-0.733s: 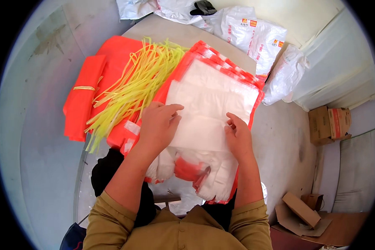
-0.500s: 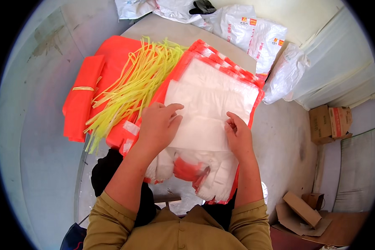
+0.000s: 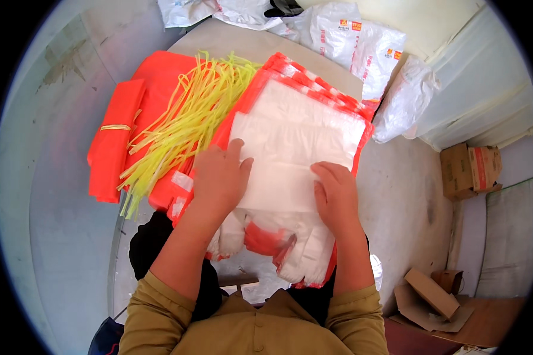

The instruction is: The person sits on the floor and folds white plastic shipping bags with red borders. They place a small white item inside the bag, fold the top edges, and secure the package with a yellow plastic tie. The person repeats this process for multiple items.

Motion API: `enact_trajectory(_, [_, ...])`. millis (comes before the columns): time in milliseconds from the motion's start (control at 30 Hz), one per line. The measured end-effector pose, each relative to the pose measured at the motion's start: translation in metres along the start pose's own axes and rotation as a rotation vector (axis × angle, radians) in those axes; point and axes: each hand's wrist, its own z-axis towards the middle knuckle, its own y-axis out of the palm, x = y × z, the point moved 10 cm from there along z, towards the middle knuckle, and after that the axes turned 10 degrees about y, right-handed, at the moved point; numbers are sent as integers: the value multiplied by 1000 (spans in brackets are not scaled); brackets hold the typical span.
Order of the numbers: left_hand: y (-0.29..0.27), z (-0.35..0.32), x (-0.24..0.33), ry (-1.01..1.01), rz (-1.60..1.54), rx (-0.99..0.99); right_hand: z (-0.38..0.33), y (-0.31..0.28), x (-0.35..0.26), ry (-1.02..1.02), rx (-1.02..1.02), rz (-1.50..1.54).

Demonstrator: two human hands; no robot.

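Note:
A white plastic bag point(image 3: 296, 139) lies on top of a stack of red and white plastic bags point(image 3: 290, 70) in front of me. Its lower, handle-like end hangs toward my lap. My left hand point(image 3: 222, 177) rests at the left edge of the white bag, thumb and fingers apart, holding nothing. At the right edge, my right hand point(image 3: 337, 192) touches the white plastic with bent fingers, its thumb separate from them. Left of the stack lies a loose bunch of yellow-green strips point(image 3: 189, 112) on red plastic sheets point(image 3: 154, 71).
A folded red bundle tied with a band point(image 3: 115, 145) lies at far left. White printed sacks point(image 3: 331, 35) line the table's point(image 3: 243, 38) far edge. Cardboard boxes point(image 3: 471, 171) stand on the right, and an opened carton point(image 3: 429, 302) sits lower right.
My left hand has shifted slightly left and its fingers have straightened. My right hand has moved left and lower onto the white bag. The view has shifted a little.

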Motion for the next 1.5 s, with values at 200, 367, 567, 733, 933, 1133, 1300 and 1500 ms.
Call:
enact_trajectory(200, [-20,-10,20,369,-181,91,-29,8,-15,-50,-316,-60])
enact_trajectory(367, [-5,-34,31,468,-248,-202,-36,10,4,-9,-329,-92])
enact_trajectory(567, [-12,-39,17,432,-255,-211,-38,14,12,28,-334,-129])
enact_trajectory(733, [-24,-44,15,452,-332,-146,-41,-5,6,35,-346,-102])
enact_trajectory(933, [-26,-43,-2,229,-648,-118,-41,-38,27,380,-440,202])
enact_trajectory(1133, [-4,-32,-15,-100,-782,-148,-1,-37,63,554,-356,338])
enact_trajectory(1300, [2,-24,-23,-197,-784,-20,36,-14,85,611,-304,384])
enact_trajectory(1500, [7,-15,-25,-239,-642,51,44,9,116,632,-216,380])
